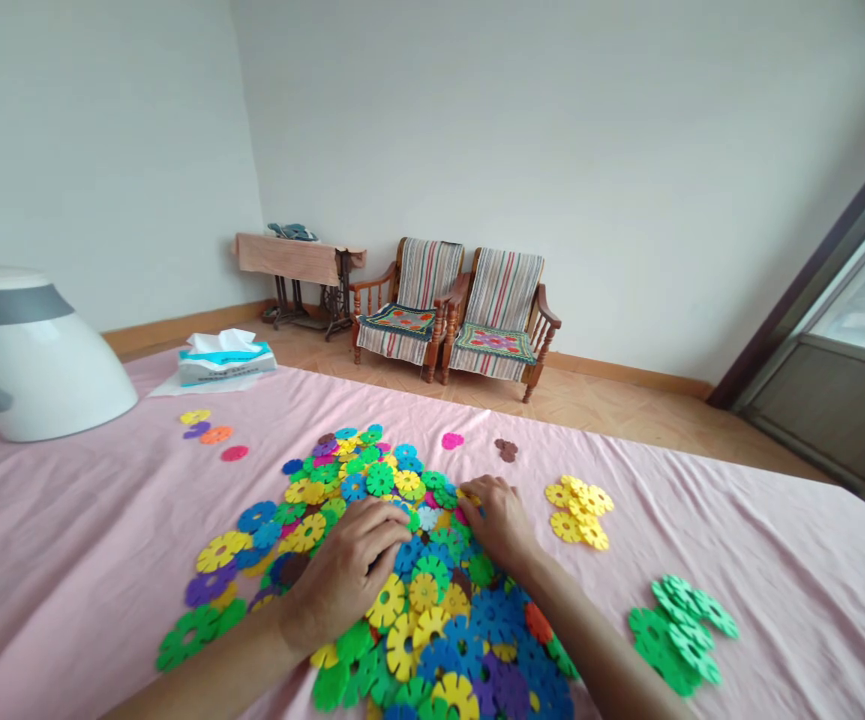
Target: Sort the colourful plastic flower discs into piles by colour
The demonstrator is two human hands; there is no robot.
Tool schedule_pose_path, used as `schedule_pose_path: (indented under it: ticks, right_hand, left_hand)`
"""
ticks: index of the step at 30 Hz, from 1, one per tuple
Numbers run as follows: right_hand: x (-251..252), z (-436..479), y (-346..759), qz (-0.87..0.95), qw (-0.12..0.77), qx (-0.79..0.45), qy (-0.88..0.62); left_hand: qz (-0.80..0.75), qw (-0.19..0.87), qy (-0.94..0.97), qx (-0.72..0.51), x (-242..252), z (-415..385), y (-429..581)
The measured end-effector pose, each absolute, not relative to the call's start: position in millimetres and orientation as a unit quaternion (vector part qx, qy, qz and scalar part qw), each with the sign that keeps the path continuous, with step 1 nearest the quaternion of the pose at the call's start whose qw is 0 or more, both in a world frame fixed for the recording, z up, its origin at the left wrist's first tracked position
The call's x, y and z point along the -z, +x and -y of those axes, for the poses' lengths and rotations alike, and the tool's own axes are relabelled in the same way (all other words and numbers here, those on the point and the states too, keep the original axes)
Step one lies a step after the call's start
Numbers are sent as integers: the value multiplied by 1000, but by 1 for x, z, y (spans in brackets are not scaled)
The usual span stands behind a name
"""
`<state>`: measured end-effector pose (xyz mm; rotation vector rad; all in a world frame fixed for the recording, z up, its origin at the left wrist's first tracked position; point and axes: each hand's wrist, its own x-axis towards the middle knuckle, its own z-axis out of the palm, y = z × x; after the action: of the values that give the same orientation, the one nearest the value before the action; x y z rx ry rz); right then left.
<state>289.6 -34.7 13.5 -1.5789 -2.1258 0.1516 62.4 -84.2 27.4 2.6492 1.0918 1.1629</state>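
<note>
Heap of multicoloured, flat, notched plastic discs [424,591] on pink fabric tablecloth [799,560]; left hand [361,550] and right hand [498,512] curled over it, fingertips hidden — can't tell if grasping; discs look light, stiff, slippery — pinch notched rims.

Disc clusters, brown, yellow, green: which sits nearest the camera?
The green cluster, lowest in view; the yellow cluster and brown cluster lie farther back.

Flat, notched plastic snowflake discs [424,592] overlap in a multicoloured heap [403,645]; from its middle, a yellow cluster [595,500] lies just before three o'clock, a green cluster [653,645] just after, brown discs [508,453] toward two.
</note>
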Motion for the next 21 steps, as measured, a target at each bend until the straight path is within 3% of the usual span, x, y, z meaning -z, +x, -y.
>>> schedule_pose_path:
  ticks: [4, 10, 21]
  right_hand:
    - [-13, 35, 292, 778, 256, -33, -572]
    - [-18, 29, 344, 652, 364, 1, -665]
    - [-5, 31, 464, 497, 316, -9, -808]
  left_hand:
    - [-357, 24, 857, -371, -27, 84, 62]
    - [-362, 30, 859, -361, -24, 83, 61]
    - [-357, 16, 858, -368, -27, 83, 62]
